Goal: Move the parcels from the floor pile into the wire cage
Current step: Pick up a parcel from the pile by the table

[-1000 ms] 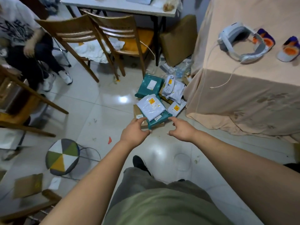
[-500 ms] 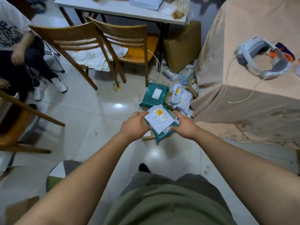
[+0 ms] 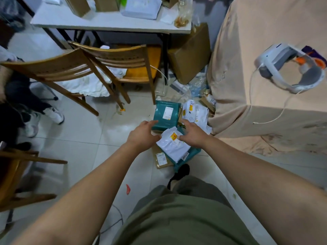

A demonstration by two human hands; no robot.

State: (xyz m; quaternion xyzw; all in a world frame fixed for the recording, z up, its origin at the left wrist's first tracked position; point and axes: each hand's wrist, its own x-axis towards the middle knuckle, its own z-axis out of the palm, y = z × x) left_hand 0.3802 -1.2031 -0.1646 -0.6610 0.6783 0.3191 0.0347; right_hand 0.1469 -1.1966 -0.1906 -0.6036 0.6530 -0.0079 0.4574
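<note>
The tiled floor point(image 3: 79, 138) takes up most of the view, with a cloth-draped tabletop point(image 3: 256, 41) to the right and two wooden chairs point(image 3: 113, 57) to the left. The wire cage is not in view. The parcels lie in a loose pile on the floor against the foot of the drape. At the far side is a teal parcel point(image 3: 165, 113), with crumpled white mailers point(image 3: 195, 112) just beside it. Nearer, a white mailer point(image 3: 174, 145) with a yellow sticker rests on a second teal parcel point(image 3: 192, 155), and both overlap a flat brown carton point(image 3: 160, 159).

The left grip point(image 3: 143, 135) and right grip point(image 3: 192, 136) flank the white mailer's far end. Both are spread, with fingers reaching towards the far teal parcel and thumbs at the mailer's edges. Neither is closed on anything.

The poly mailers look light, soft and slick, so they would probably sag and slide off each other. It seems safest to hold a stack from underneath by the stiffer carton, with the thumbs pressing down on top.
</note>
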